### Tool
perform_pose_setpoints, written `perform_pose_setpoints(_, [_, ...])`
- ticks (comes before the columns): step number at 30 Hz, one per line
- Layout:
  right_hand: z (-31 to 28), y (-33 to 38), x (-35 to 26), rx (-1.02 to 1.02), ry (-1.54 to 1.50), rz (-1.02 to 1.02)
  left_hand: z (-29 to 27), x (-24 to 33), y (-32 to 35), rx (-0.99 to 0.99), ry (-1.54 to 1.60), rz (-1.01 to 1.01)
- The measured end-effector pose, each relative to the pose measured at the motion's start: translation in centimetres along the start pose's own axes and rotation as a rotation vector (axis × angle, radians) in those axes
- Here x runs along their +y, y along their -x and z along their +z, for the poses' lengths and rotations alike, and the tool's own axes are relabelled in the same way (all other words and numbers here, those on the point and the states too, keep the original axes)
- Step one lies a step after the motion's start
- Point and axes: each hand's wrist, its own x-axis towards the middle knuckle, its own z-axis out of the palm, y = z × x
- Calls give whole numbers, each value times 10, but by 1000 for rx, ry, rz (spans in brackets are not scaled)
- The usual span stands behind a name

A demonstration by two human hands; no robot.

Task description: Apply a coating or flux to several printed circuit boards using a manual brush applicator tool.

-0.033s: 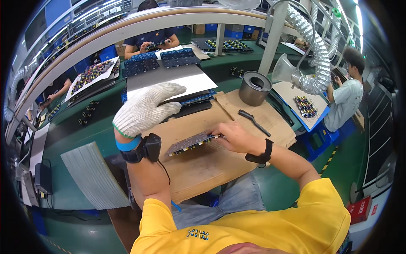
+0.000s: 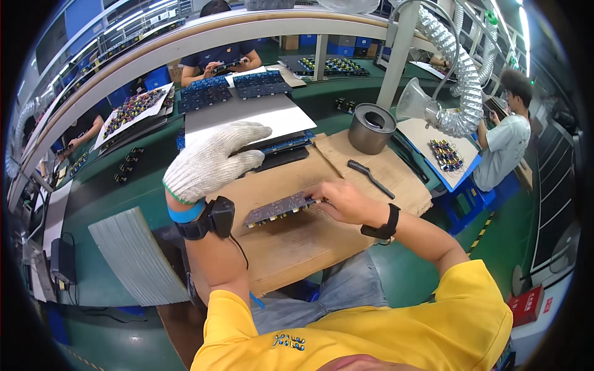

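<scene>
Barely anything has moved since the earlier frame: we note only a slight shift of the whole view, both hands keeping their poses. Our bare right hand (image 2: pixel 346 201) pinches the right end of a thin grey-brown circuit board (image 2: pixel 278 209), tilted, components downward, over the middle of a brown cardboard sheet (image 2: pixel 297 263). Our left hand (image 2: pixel 207 159), in a white knitted glove, is spread, thumb apart, above the sheet's far left corner. A black-bristled brush (image 2: pixel 371 179) lies toward the right edge; a dark grey cylindrical metal pot (image 2: pixel 367 142) stands at the far edge.
</scene>
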Motion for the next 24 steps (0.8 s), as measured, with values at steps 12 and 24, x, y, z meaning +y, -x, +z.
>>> perform_pose_setpoints(12, [10,-2,-1,195,-8,-392,3,0,23,-153,128,17])
perform_pose_setpoints(24, [-14,-25,41,-360,-268,-32,150,6,172,-24,-301,-471])
